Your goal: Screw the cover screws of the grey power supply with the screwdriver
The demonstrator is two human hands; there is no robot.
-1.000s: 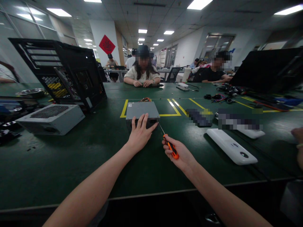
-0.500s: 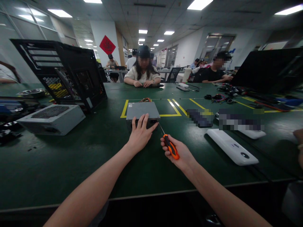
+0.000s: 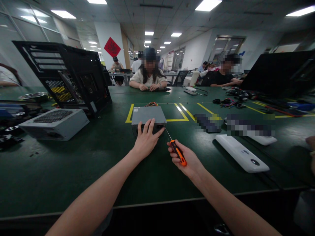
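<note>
Left hand [image 3: 145,144] braces, right hand [image 3: 185,157] grips the screwdriver [image 3: 179,153]

Closest to the tabletop's [image 3: 86,177] front edge, the right hand wraps the orange-and-black handle, slanting the shaft up at the grey metal box's [image 3: 149,114] near right corner, presumably to line up the tip; contact is too small to call. And the left, fingers spread, presses over the box's front, gripping nothing, apparently to stop it sliding! That box sits midway between the tabletop's side edges, overlapping yellow tape [image 3: 129,113], cables [image 3: 151,104] behind it, perhaps clear of the fingers. Toward the left edge, a second grey box [image 3: 55,123] fronts a black computer case [image 3: 73,75]. At the far edge, a person [image 3: 148,77] rests both arms.
</note>
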